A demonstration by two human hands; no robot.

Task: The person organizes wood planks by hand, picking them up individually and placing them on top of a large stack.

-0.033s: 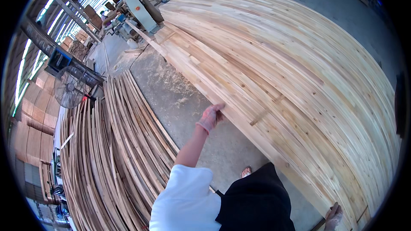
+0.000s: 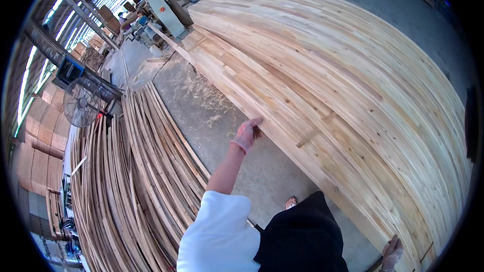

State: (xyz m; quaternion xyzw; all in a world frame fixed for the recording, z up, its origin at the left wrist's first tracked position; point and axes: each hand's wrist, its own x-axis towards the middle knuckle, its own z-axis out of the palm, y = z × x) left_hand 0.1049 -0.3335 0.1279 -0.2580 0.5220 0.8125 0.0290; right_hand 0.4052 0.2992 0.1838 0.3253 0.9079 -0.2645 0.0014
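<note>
A long, pale wooden board (image 2: pixel 322 177) runs slantwise from the lower right toward a machine at the far left. Thin gloves cover both of my hands. My left hand (image 2: pixel 246 136) is closed around the board's near edge, about midway along, with the thumb side at the top. Down by the lower right, my right hand (image 2: pixel 392 254) grips the same board close to its near end, and part of that hand is cut off by the picture's rim. Beyond the board lies a wide stack of jointed wooden boards (image 2: pixel 363 85).
Long narrow strips (image 2: pixel 146 156) are piled to my left. Sawdust (image 2: pixel 201 93) covers part of the concrete floor. A grey machine cabinet (image 2: pixel 166 15) stands at the far end, where another person (image 2: pixel 124 22) is. A large fan (image 2: pixel 82 103) stands left.
The board has shifted slightly away from me, toward the machine. Both my hands have moved a little the same way and keep their hold on it.
</note>
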